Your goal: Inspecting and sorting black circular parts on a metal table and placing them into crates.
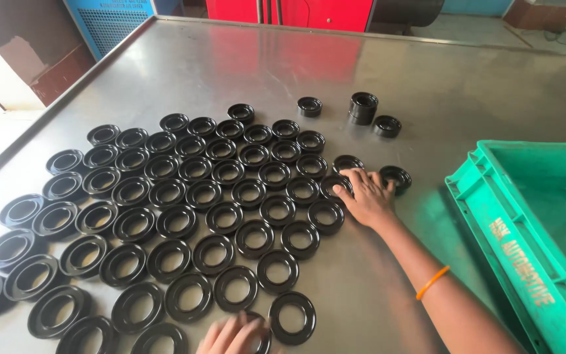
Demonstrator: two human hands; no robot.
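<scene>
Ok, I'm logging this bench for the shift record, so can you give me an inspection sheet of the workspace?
Surface: bare grey sheet-metal table, reflective.
Job's things: black round ring-shaped caps laid flat in diagonal rows.
Clutter: short stack of black caps with two loose ones beside it; green plastic crate at the right edge.
Grippers: right hand flat on caps at the rows' end; left hand touches a cap at the bottom edge, only fingers visible.
Cables: nothing seen.
Surroundings: red cabinet, blue machine, concrete floor.
</scene>
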